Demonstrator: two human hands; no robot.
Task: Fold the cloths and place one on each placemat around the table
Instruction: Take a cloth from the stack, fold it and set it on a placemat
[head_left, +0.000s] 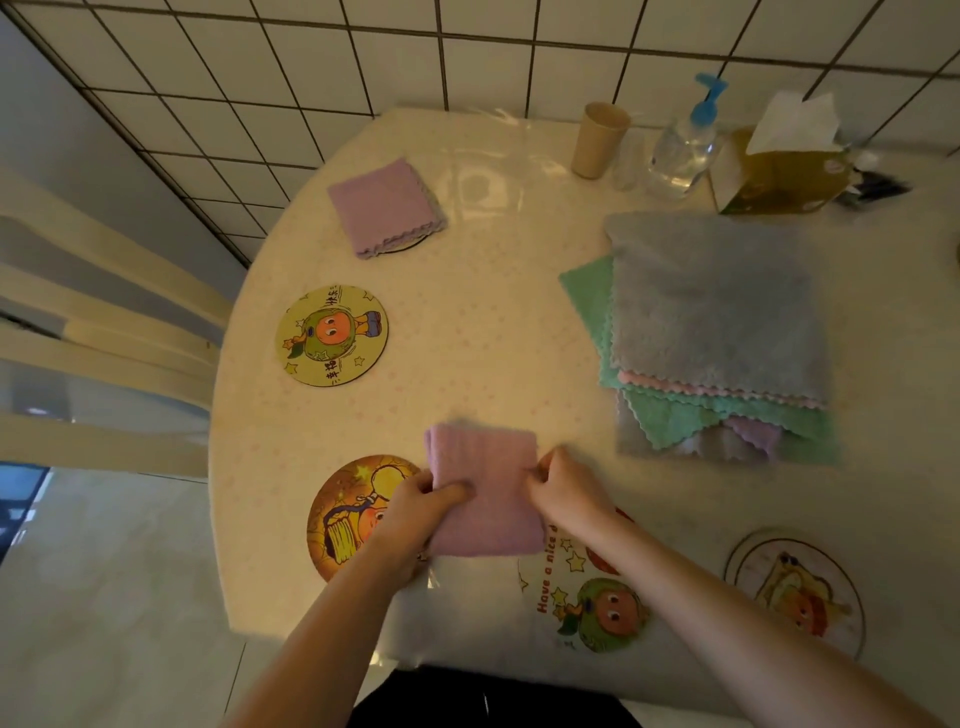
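A folded pink cloth (485, 488) is held over the table's near edge, between two placemats. My left hand (421, 506) grips its left side and my right hand (566, 488) pinches its right side. An orange round placemat (345, 512) lies just left of the cloth, partly under my left hand. A white placemat with a cartoon figure (587, 597) lies below my right arm. Another folded purple cloth (387, 208) rests on a placemat at the far left. A yellow round placemat (332, 335) lies bare. A stack of unfolded cloths (717, 322), grey on top, sits to the right.
A round placemat (795, 592) sits at the near right. A paper cup (597, 140), a pump bottle (685, 140) and a tissue box (779, 171) stand at the back by the tiled wall. A chair (104, 332) stands left of the table.
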